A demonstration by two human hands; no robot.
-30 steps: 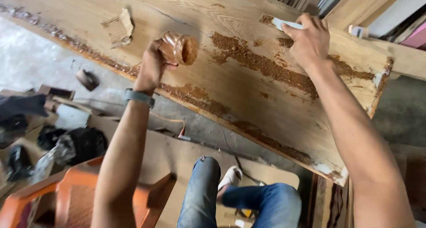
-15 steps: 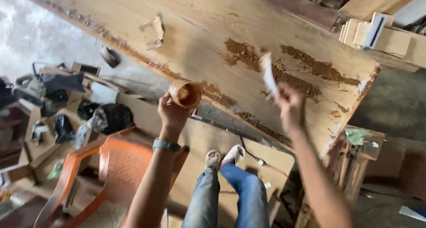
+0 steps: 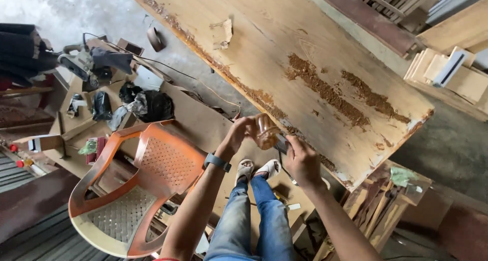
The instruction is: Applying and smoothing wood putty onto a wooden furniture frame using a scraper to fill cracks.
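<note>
The left hand (image 3: pixel 240 131) is gripping a clear, brown-smeared plastic jar (image 3: pixel 265 131); the right hand (image 3: pixel 301 157) is clutching a putty knife (image 3: pixel 281 143) at its mouth.

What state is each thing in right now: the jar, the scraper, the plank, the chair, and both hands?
Left hand: raised, gripping the jar.
Jar: small, brownish, tilted, held in front of the plank edge.
Right hand: closed around the scraper.
Scraper: tip at the jar's mouth; mostly hidden.
Wooden plank: lying slanted, with brown filler patches on top.
Orange plastic chair: tipped over, unoccupied.
</note>
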